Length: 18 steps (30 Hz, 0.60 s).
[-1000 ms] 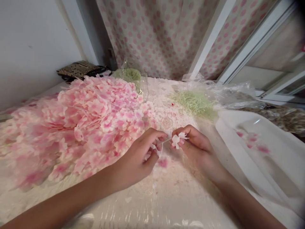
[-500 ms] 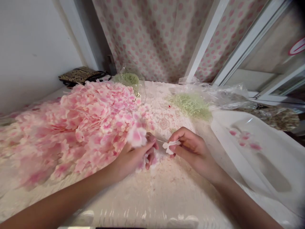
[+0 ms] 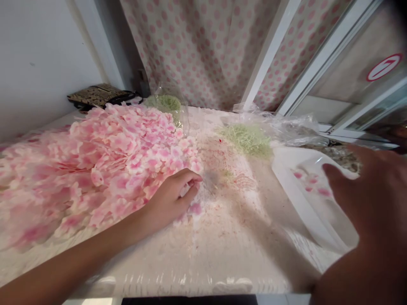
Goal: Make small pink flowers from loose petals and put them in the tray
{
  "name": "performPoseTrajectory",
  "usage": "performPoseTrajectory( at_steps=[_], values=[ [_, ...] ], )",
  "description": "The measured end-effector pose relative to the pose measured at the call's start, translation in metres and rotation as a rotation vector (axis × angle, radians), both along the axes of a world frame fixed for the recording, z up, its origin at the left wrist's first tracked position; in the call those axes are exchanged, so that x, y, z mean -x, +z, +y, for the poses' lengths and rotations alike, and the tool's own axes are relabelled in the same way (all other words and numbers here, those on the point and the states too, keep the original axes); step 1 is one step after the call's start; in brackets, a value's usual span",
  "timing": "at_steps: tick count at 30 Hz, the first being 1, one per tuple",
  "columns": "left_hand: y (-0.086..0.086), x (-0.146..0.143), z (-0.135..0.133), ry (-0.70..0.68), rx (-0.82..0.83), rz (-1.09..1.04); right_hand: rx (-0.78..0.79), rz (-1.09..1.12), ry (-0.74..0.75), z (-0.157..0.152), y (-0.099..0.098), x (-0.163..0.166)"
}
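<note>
A heap of pink-and-white fabric petals (image 3: 95,161) fills the left of the counter (image 3: 229,254), with a patterned pouch (image 3: 100,95) behind it. The left hand (image 3: 171,197) rests against the heap's edge, its grip curled closed, a pale scrap (image 3: 185,190) showing between the fingers. A loose petal (image 3: 195,208) lies just beside it. Two clear bags hold pale green shreds: one (image 3: 178,114) behind the heap, one (image 3: 286,129) further right, shreds (image 3: 246,140) spilling out. The right hand (image 3: 365,199), blurred, hovers with its grip open above a white tray (image 3: 313,199) showing pink petals.
</note>
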<state>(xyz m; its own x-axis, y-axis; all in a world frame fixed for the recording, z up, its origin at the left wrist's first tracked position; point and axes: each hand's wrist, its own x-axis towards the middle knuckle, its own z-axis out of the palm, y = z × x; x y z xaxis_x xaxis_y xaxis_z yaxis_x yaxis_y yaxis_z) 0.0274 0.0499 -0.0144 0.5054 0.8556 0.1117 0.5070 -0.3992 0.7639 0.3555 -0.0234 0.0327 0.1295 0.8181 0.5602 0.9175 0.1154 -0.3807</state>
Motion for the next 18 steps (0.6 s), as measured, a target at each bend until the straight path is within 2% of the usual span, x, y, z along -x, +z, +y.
performPoseTrajectory(
  at_steps=[1,2,3,4,6,7,8,13,18],
  values=[
    [-0.001,0.0,0.001,-0.024,-0.045,0.061,-0.001,-0.132,-0.156,0.002,0.001,0.01],
    [-0.003,0.0,0.002,-0.054,-0.087,0.116,0.022,-0.245,-0.236,0.006,0.0,0.023],
    [-0.004,0.0,0.002,-0.088,-0.127,0.168,0.052,-0.305,-0.204,0.012,-0.003,0.04],
    [-0.004,-0.001,0.003,-0.125,-0.162,0.221,0.109,-0.337,-0.103,0.018,-0.006,0.058],
    [-0.004,-0.001,0.004,-0.189,-0.212,0.325,0.306,-0.353,0.181,0.031,-0.018,0.09],
    [-0.003,-0.001,0.004,-0.21,-0.222,0.372,0.406,-0.367,0.252,0.037,-0.025,0.103],
    [-0.002,0.0,0.005,-0.221,-0.23,0.408,0.449,-0.425,0.236,0.042,-0.033,0.113],
    [0.0,0.005,0.005,-0.275,-0.284,0.459,0.447,-0.544,0.201,0.054,-0.062,0.125],
    [-0.007,0.006,0.003,-0.335,-0.261,0.426,0.365,-0.539,0.165,0.053,-0.068,0.122]
  ],
)
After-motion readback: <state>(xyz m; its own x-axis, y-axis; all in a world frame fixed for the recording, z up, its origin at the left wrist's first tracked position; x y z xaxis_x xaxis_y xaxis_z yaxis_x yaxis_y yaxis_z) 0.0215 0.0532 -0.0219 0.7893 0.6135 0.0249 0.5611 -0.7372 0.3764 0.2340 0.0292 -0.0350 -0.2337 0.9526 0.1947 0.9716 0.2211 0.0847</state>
